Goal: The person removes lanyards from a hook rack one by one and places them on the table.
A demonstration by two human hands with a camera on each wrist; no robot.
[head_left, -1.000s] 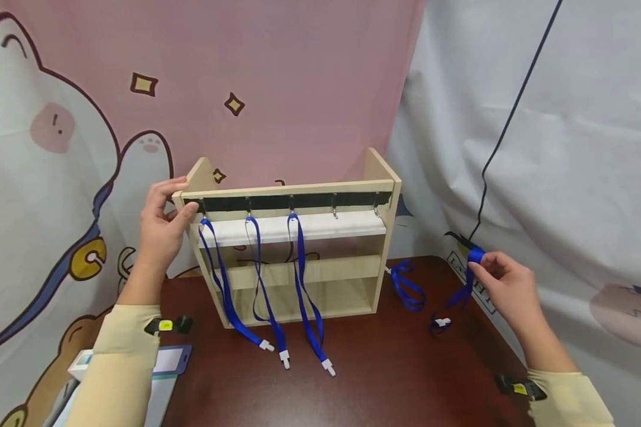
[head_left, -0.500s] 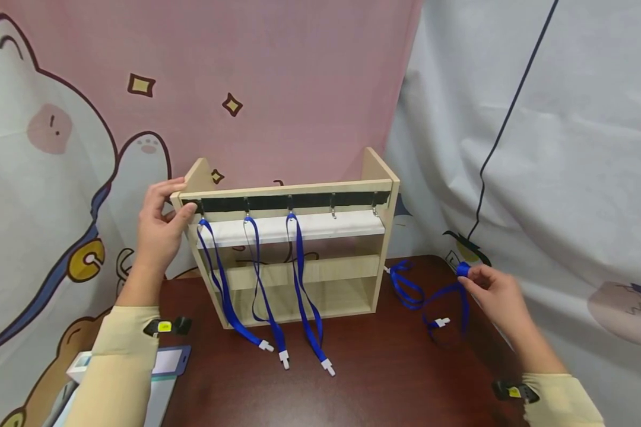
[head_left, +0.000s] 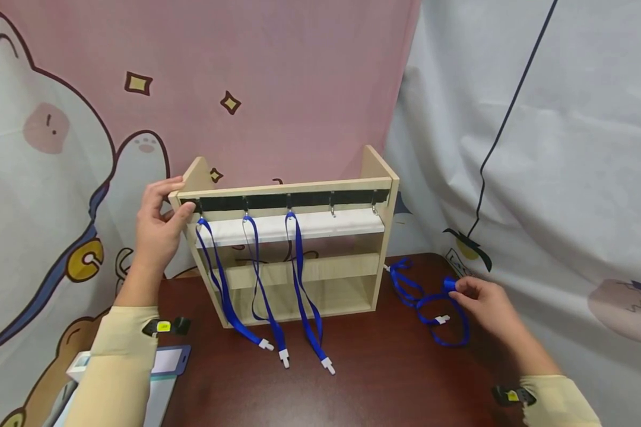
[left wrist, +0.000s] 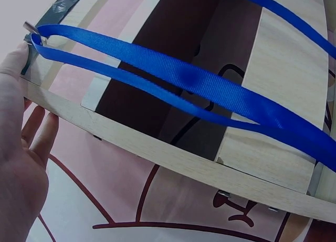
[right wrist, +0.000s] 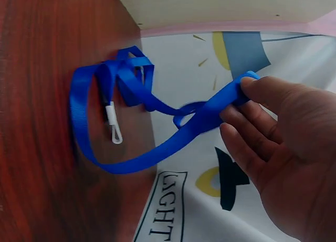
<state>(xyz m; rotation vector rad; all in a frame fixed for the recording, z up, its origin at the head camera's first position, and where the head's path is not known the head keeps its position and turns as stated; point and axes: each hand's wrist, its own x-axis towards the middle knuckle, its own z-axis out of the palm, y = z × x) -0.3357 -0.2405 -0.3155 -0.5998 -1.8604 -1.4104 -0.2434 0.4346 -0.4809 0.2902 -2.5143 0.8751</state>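
Observation:
My left hand (head_left: 160, 228) grips the upper left corner of a light wooden rack (head_left: 304, 268), thumb in front and fingers behind the side panel. Along the rack's black strip (head_left: 269, 201) runs a row of metal hooks. Blue lanyards (head_left: 222, 279) with white clips hang from three of them; the two hooks on the right are bare. Over the table's right side, my right hand (head_left: 483, 299) pinches the looped end of another blue lanyard (right wrist: 210, 111) between thumb and fingers. The rest of that lanyard droops in a curve, its white clip (right wrist: 113, 121) low near the tabletop.
One more blue lanyard (head_left: 403, 283) lies on the dark red table (head_left: 384, 379) beside the rack's right side. Blue-edged card holders (head_left: 172, 360) lie at the front left, partly behind the left sleeve. Printed cloth (head_left: 299, 89) hangs behind and to the right.
My right hand has moved left and down with the lanyard, whose strap now spreads in a wider loop. The left hand keeps its grip on the rack.

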